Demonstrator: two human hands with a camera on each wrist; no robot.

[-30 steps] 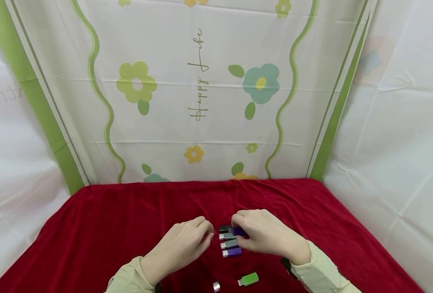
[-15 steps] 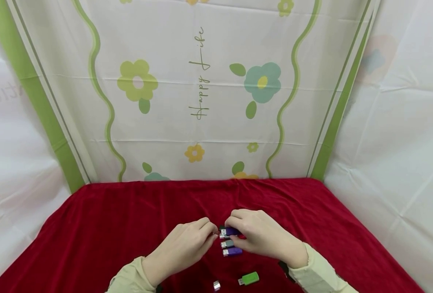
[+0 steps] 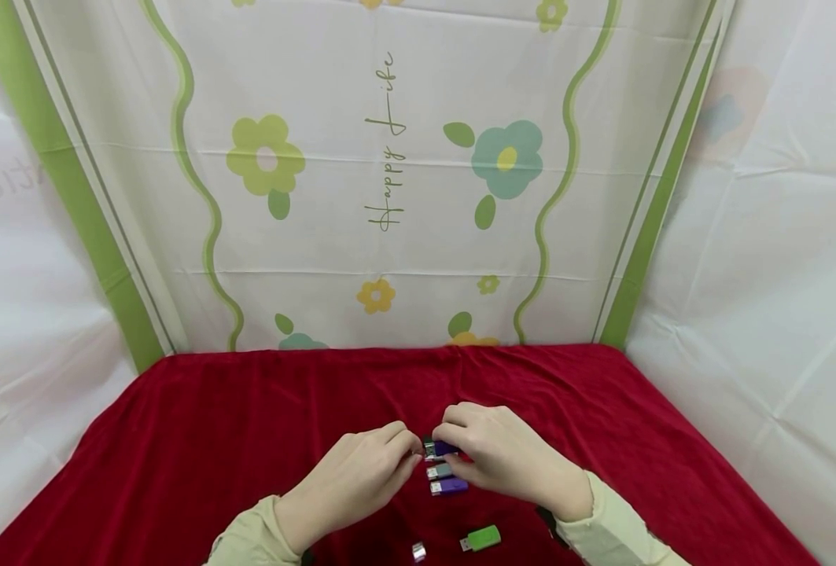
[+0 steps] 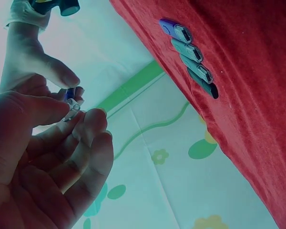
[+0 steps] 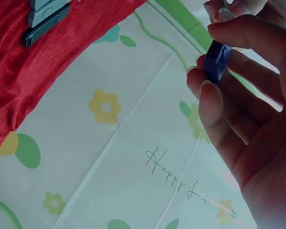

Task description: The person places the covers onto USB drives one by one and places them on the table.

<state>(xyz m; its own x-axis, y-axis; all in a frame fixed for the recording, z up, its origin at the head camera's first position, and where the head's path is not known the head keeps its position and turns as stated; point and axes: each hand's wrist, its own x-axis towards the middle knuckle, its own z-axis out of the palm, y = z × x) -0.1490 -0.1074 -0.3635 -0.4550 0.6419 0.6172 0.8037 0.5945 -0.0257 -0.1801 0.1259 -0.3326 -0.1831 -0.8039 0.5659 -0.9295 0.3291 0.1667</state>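
My right hand [image 3: 499, 456] pinches a dark blue USB stick [image 5: 217, 61] between thumb and fingers, above the table. At the stick's connector end is a small clear cap [image 4: 74, 106], pinched by the thumb and forefinger of my left hand [image 3: 357, 479]. The cap seems to meet the connector; how far it is on, I cannot tell. Below the hands lies a row of USB sticks: a purple one [image 3: 451, 487] nearest me, two grey ones [image 4: 187, 49] in the middle, and a black one [image 4: 202, 83] at the far end.
Closer to me on the red cloth [image 3: 248, 424] lie a green USB stick [image 3: 484, 538] and a small shiny clear piece [image 3: 419, 552]. A white flowered curtain [image 3: 418, 236] hangs behind the table, with white sheets at both sides.
My hands have come together, the left moving right and the right slightly left. The blue stick's metal end came into view, and the cap in my left fingers now meets it.
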